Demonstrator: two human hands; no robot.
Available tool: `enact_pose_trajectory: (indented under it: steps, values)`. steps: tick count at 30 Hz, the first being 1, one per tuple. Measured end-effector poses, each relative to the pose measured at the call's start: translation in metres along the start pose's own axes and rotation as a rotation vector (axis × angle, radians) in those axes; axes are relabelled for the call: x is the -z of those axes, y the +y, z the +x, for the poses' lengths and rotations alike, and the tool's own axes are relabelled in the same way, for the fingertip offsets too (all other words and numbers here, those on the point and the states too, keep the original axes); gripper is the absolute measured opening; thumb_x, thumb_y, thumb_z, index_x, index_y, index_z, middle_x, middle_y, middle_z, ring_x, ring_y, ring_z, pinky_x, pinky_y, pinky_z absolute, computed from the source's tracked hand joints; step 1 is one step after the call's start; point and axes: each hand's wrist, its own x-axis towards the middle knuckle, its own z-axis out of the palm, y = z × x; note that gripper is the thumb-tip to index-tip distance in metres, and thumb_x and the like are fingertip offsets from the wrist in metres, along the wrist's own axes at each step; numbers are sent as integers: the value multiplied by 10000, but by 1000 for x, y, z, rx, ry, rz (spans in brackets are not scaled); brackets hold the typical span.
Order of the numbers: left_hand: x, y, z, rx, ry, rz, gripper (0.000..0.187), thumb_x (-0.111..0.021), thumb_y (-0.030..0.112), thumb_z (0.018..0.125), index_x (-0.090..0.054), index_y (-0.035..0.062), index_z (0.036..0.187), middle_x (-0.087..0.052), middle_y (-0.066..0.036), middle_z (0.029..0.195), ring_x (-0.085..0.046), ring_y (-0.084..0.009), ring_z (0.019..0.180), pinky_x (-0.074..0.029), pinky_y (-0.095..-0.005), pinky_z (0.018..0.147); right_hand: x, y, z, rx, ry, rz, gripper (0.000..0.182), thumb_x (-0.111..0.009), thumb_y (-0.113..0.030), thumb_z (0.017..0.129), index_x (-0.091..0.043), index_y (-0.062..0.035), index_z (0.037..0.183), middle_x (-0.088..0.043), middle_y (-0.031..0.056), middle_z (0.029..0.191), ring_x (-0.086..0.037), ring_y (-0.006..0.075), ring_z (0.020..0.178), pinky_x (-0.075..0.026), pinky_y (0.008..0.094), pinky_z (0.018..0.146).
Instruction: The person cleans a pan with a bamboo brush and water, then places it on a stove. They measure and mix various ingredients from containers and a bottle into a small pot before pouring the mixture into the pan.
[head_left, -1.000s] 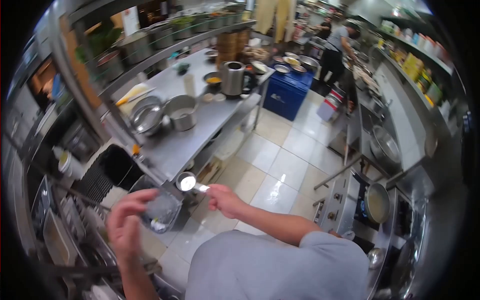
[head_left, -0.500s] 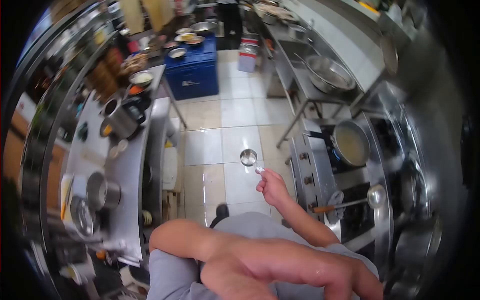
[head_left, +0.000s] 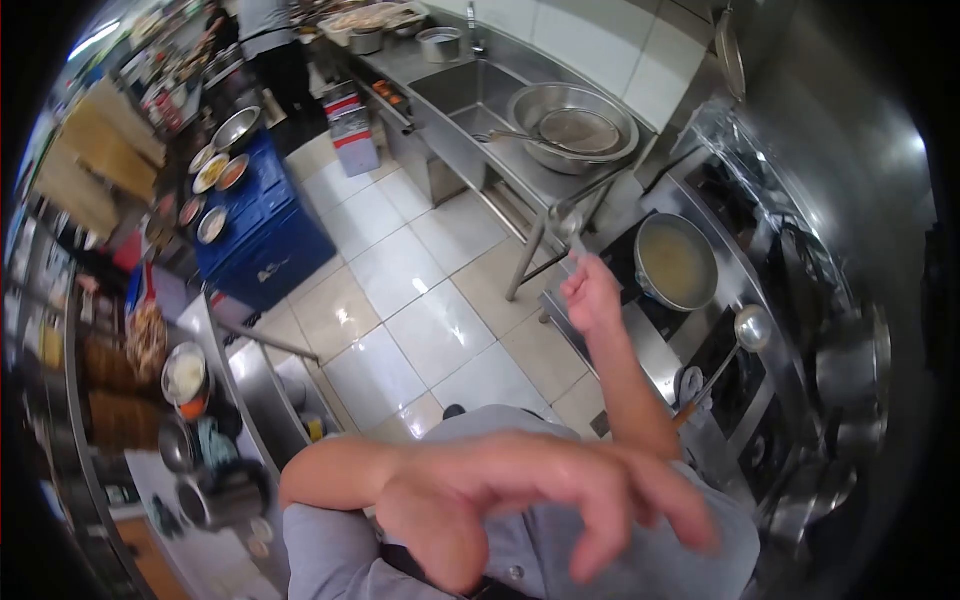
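Observation:
My right hand (head_left: 594,295) is closed round the handle of a small metal measuring cup (head_left: 565,220), held up near the stove's corner. Just right of that hand, a pan (head_left: 677,262) with cloudy yellowish liquid sits on the stove. My left hand (head_left: 560,500) reaches across in front of my grey shirt, close to the camera, its fingers apart and slightly blurred, with nothing in it. A ladle (head_left: 753,328) with a wooden handle lies over the stove, next to a bundled grey cloth (head_left: 690,384).
A sink (head_left: 480,95) and a large metal bowl (head_left: 530,100) holding a strainer are at the back. A blue chest (head_left: 275,235) bears several bowls. Left is a steel counter (head_left: 200,540) with pots. Another person (head_left: 270,45) stands far back.
The view has turned right, so the stove and sink appear nearer the middle. My right hand and the cup have moved from over the floor to beside the pan. My left hand's fingers have spread.

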Motion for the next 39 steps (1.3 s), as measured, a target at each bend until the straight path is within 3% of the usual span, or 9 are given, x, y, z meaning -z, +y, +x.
enact_pose_trajectory:
  steps: [4,11,25,28,29,31,34,36,39]
  values:
    - [84,56,-30,214,221,258,555,-557,562,923,-559,15,1021,-495,-226,1344,-458,-291,1280,-346,-421,1054,-30,-58,85,190,-37,10,120,-593,-98,915,-588,-12,998,-408,-26,698,-387,101,535,-357,268,491]
    - [231,169,-53,238,423,776,161,-629,207,954,-563,61,967,-591,-171,1249,-572,-234,1128,-460,-384,953,-42,-114,278,206,64,66,70,-550,-148,908,-536,-83,929,-480,-1,749,-421,129,551,-388,268,497]
    - [454,467,-63,73,719,928,124,-650,161,941,-563,77,913,-629,-112,1177,-599,-176,1056,-481,-339,911,36,-133,470,-254,475,-459,116,-483,-158,871,-491,-101,770,-440,31,577,-374,180,434,-352,281,407]
    - [506,524,-69,51,695,945,150,-664,190,930,-555,92,899,-635,-126,1168,-611,-200,1056,-488,-355,897,0,-132,433,-71,810,-1555,235,-556,-222,870,-571,7,818,-604,146,682,-594,289,570,-494,495,538]
    - [523,542,-71,52,662,919,137,-655,173,938,-562,73,929,-628,-118,1177,-602,-175,1051,-484,-338,907,-1,-127,420,371,847,-1911,264,-589,-231,848,-589,32,847,-624,193,718,-624,333,663,-511,489,620]
    - [556,581,-74,50,612,892,129,-645,156,947,-569,53,960,-621,-109,1185,-593,-149,1045,-480,-322,918,-28,-133,402,845,860,-2174,319,-634,-253,811,-613,61,869,-633,259,753,-631,404,778,-518,463,730]
    - [598,641,-64,86,570,870,133,-649,156,943,-560,56,940,-622,-105,1182,-591,-143,1039,-477,-313,913,-122,-164,399,517,988,-2008,349,-610,-307,894,-649,27,803,-645,200,988,-586,352,942,-443,502,843]
    - [619,680,-51,105,574,937,137,-653,149,938,-548,64,914,-622,-100,1179,-581,-124,1025,-470,-295,904,-232,-165,382,852,953,-1963,343,-605,-302,919,-620,19,796,-627,140,879,-590,250,759,-485,423,702]
    - [664,733,-23,65,528,1062,144,-656,156,932,-549,65,901,-641,-69,1110,-565,-95,981,-465,-284,874,-404,-156,370,824,636,-1017,275,-590,-277,955,-601,-34,825,-488,11,630,-502,108,599,-419,286,490]
